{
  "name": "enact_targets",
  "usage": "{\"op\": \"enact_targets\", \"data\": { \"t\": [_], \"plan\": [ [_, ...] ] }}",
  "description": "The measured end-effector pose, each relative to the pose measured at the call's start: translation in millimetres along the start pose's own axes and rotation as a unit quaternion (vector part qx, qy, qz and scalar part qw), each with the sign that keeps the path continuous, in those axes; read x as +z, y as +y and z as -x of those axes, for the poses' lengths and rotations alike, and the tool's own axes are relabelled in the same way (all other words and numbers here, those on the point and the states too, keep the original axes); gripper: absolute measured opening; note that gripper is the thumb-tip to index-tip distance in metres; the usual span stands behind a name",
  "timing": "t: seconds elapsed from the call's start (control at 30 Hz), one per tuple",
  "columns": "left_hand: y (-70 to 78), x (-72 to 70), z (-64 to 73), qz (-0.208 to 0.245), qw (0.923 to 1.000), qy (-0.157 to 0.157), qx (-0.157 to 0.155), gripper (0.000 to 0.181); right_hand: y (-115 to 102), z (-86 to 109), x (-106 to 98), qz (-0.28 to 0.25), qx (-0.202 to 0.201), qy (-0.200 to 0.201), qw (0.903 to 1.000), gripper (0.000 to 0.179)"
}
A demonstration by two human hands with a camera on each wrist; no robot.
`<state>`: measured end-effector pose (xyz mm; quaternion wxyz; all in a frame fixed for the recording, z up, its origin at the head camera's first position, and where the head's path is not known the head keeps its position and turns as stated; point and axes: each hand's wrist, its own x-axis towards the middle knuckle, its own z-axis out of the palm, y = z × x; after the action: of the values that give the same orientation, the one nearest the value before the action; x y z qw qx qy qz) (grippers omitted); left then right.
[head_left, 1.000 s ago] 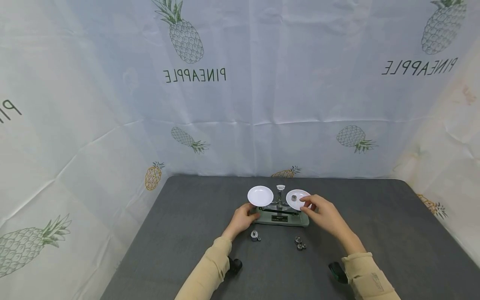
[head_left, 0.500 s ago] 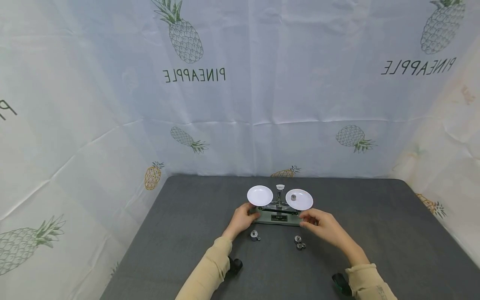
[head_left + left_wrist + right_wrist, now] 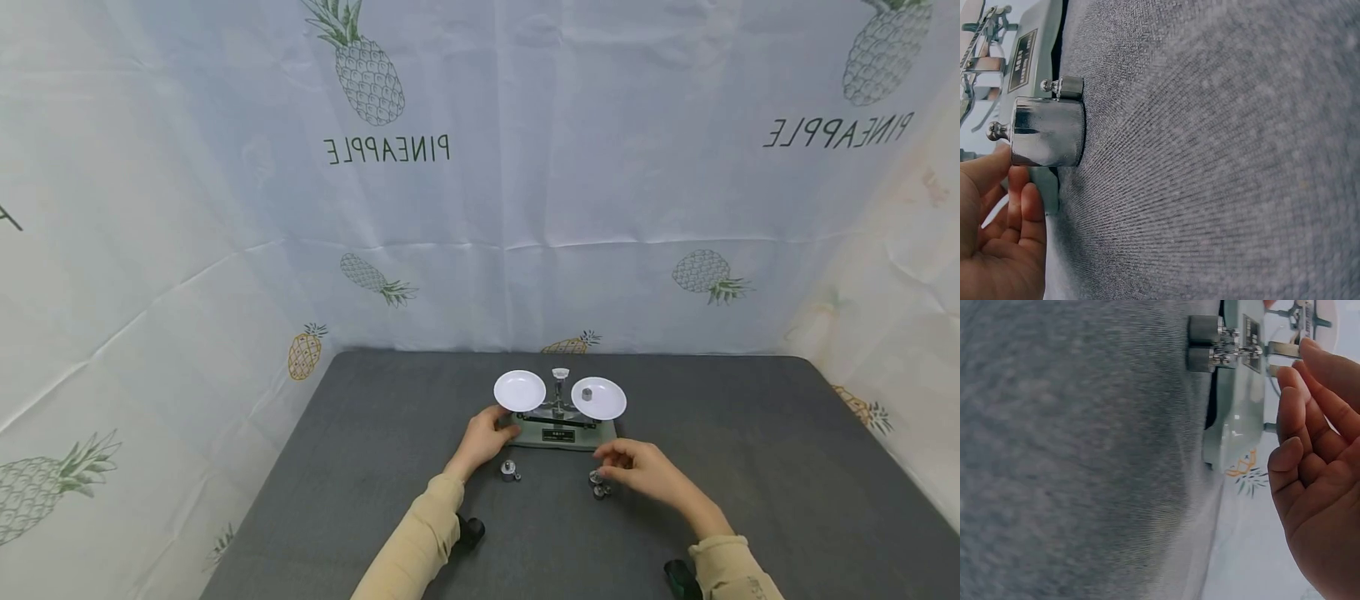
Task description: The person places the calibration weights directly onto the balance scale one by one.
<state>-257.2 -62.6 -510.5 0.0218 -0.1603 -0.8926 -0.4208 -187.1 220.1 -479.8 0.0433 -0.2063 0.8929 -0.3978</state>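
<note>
A green balance scale [image 3: 558, 435] stands mid-table with two white pans. The left pan [image 3: 519, 390] is bare; the right pan [image 3: 606, 406] carries a small metal weight [image 3: 587, 394]. My left hand [image 3: 483, 437] rests against the left end of the scale's base with relaxed fingers, holding nothing. A larger chrome weight [image 3: 510, 472] stands just in front of it, seen close in the left wrist view [image 3: 1047, 131]. My right hand [image 3: 637, 471] hovers with loosely curved fingers over two small weights [image 3: 600, 490], empty. The right wrist view shows these weights [image 3: 1205, 344] beside the base [image 3: 1235, 412].
The dark grey table [image 3: 375, 467] is ringed by a white cloth with pineapple prints [image 3: 367, 75] on the back and both sides. A black wrist camera mount [image 3: 471, 531] sits under my left sleeve, and another [image 3: 681, 577] under my right.
My right hand drew back from the right pan, toward me and down, to just above the two small weights. The weight stays on the right pan. My left hand has not moved.
</note>
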Motion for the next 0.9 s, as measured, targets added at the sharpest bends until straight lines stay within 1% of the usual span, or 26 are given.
{"op": "enact_targets", "data": {
  "t": [0.23, 0.47, 0.67, 0.8, 0.9],
  "plan": [
    [-0.6, -0.1, 1.0, 0.002, 1.0, -0.001, 0.003, 0.034, 7, 1.5, 4, -0.01, 0.007, -0.027, 0.9996, 0.023],
    [-0.8, -0.6, 1.7, 0.001, 1.0, -0.002, 0.005, 0.034, 11, 2.1, 8, -0.015, -0.004, -0.039, 0.9991, 0.022],
    [1.1, -3.0, 1.7, 0.004, 0.9999, -0.006, 0.008, 0.034, 11, 1.9, 9, -0.002, -0.021, -0.044, 0.9988, 0.02],
    [2.3, -5.3, -0.3, 0.011, 0.9998, -0.016, 0.004, 0.031, 11, 2.0, 11, 0.002, -0.025, -0.047, 0.9986, 0.021],
    [3.9, -6.8, -2.1, 0.024, 0.9993, -0.026, -0.01, 0.029, 11, 1.7, 12, 0.004, -0.025, -0.049, 0.9985, 0.021]
  ]
}}
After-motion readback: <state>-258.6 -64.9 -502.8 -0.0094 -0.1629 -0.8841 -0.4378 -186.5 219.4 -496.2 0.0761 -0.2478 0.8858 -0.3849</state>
